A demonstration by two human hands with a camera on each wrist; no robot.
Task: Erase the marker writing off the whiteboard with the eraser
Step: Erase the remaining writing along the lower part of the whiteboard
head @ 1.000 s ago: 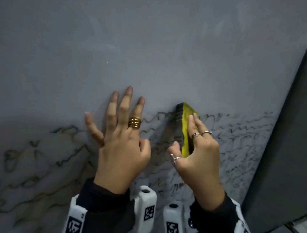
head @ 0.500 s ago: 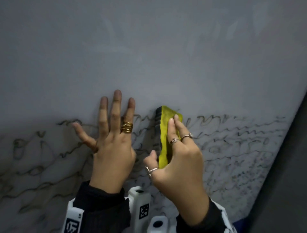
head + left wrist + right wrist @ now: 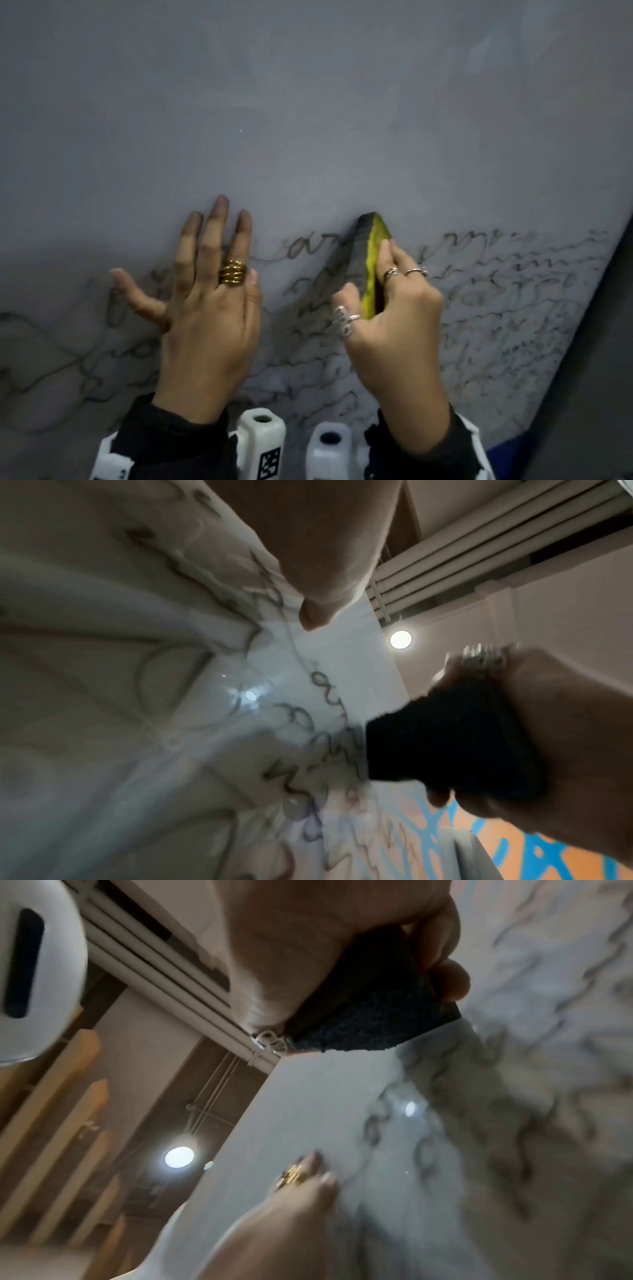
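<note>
The whiteboard (image 3: 308, 120) fills the head view; its upper part is wiped grey. Wavy black marker writing (image 3: 507, 291) covers the lower band from left to right. My right hand (image 3: 394, 308) grips a yellow-backed eraser (image 3: 371, 253) with a dark felt face, thumb on one side and fingers on the other. The felt (image 3: 369, 1015) presses on the board at the top edge of the writing. My left hand (image 3: 205, 291) lies flat on the board to the eraser's left, fingers spread and straight. In the left wrist view the eraser (image 3: 445, 737) shows as a black block beside scribbles (image 3: 318, 723).
The board's right edge (image 3: 589, 308) slants down to a dark surface. White wrist camera housings (image 3: 262, 442) sit below both hands. Ceiling lights (image 3: 179, 1156) and white ducts (image 3: 479, 547) show past the board in the wrist views.
My right hand swept the eraser left toward the left hand, then back to the right along the top line of writing. The left hand stayed flat on the board.
</note>
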